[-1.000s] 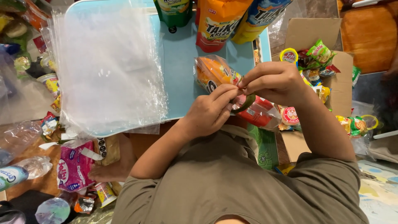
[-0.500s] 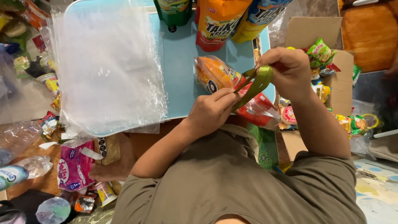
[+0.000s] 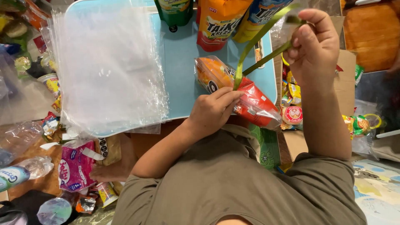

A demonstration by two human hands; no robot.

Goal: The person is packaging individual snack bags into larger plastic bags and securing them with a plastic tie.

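A clear bag of orange and red snack packets (image 3: pixel 233 89) lies on the light blue table (image 3: pixel 181 75). A green ribbon (image 3: pixel 255 46) runs up from the bag's neck. My left hand (image 3: pixel 214 110) pinches the ribbon at the neck, resting on the bag. My right hand (image 3: pixel 314 41) is raised to the upper right and grips the ribbon's two free ends, holding them taut.
A stack of clear plastic bags (image 3: pixel 106 66) covers the table's left half. Tall snack bags (image 3: pixel 218 21) stand at the far edge. A cardboard box of sweets (image 3: pixel 293 106) sits to the right. Packets and a water bottle (image 3: pixel 16 175) clutter the floor at left.
My right hand has risen up and to the right, drawing the green ribbon out long and taut. My left hand has stayed at the bag's neck.
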